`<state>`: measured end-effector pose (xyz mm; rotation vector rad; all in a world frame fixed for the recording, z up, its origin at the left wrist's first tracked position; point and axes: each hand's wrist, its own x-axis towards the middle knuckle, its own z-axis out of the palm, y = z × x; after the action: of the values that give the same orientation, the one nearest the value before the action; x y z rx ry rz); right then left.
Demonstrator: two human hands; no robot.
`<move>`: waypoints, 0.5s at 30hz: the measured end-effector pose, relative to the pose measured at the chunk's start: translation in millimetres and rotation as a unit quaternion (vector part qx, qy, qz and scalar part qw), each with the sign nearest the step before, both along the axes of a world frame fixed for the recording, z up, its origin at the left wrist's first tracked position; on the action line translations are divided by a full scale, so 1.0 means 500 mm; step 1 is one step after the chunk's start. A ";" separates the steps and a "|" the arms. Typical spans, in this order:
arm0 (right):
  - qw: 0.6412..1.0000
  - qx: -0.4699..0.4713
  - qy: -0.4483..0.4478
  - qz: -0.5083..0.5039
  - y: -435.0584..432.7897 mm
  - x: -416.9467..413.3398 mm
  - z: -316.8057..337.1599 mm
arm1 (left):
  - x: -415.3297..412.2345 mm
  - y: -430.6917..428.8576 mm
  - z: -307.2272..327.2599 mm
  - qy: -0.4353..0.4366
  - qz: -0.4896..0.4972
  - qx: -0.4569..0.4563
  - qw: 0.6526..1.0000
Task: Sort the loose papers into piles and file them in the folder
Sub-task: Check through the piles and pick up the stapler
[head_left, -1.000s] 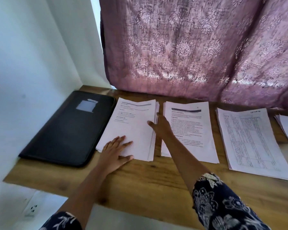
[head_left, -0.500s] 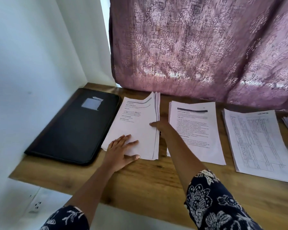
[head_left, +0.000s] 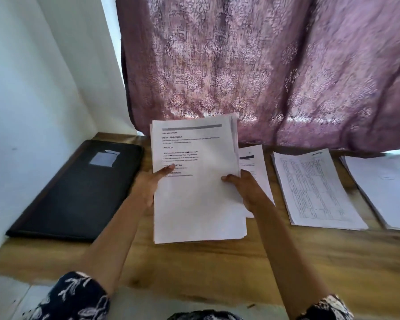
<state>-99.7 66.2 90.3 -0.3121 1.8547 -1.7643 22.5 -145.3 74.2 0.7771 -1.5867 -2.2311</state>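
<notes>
Two hands hold one stack (head_left: 198, 199) by its side edges: left hand (head_left: 146, 188) with thumb curled over the front sheet, right hand (head_left: 245, 190) likewise. Stack held up over surface (head_left: 286, 257), just right of closed black folder (head_left: 79, 188). Grip likely for squaring edges before filing. Three piles (head_left: 314, 188) lie right.

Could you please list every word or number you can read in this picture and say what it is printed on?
"TASK GOAL": heading on the top sheet of the held stack.
"PTION": end of a lower heading there, its start behind the thumb of the left hand.
Other lines on that sheet: blurred.
Header-bar pile, table pile, far-right pile: too small to read.
Label on the folder: no readable text.
</notes>
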 end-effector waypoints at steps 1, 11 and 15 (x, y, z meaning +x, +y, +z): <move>1.000 0.006 0.007 -0.005 0.019 0.002 0.009 | -0.014 0.030 -0.002 0.022 -0.001 -0.030 0.999; 0.936 0.076 0.253 -0.233 0.283 0.019 0.027 | -0.086 0.386 0.024 0.131 -0.003 -0.275 0.953; 0.957 0.072 0.149 -0.237 0.364 0.016 -0.055 | -0.105 0.474 -0.048 0.073 -0.031 -0.328 0.942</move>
<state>-91.8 248.0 62.9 -0.0799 2.4193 -1.9539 -30.0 91.6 50.2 0.3619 -2.1072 -1.5677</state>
